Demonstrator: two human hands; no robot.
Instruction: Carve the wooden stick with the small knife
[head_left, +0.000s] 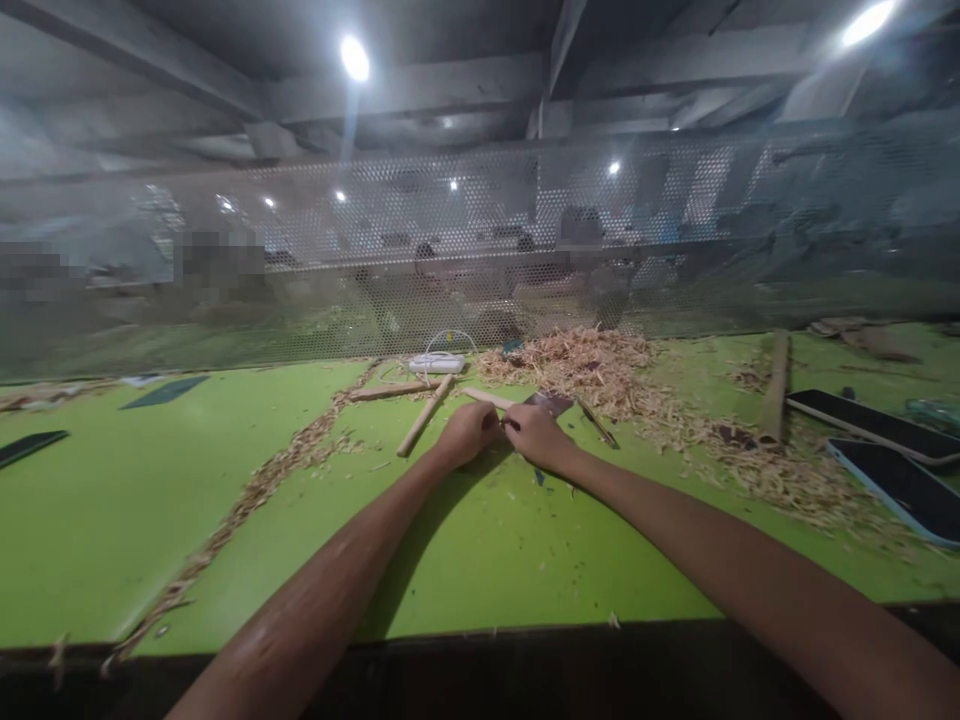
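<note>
Over the green tabletop (570, 560), my left hand (469, 432) and my right hand (538, 437) meet with their fingertips pinched closely together. Something small and dark seems to sit between them, too little to make out. Just beyond the hands lies a pale wooden stick (487, 398), and a flat dark sheet (551, 403) rests behind my right hand. Left of my left hand, a round wooden stick (426, 415) lies at a slant. A thin dark tool (598, 425) is on the table to the right of my right hand.
A heap of wood shavings (585, 362) spreads behind and to the right. A browner stick (397, 390) and a white power strip (436, 364) lie at the back, before a mesh screen (465, 270). Two phones, one black (874, 422), one blue-edged (900, 490), lie right, near a wooden piece (777, 390).
</note>
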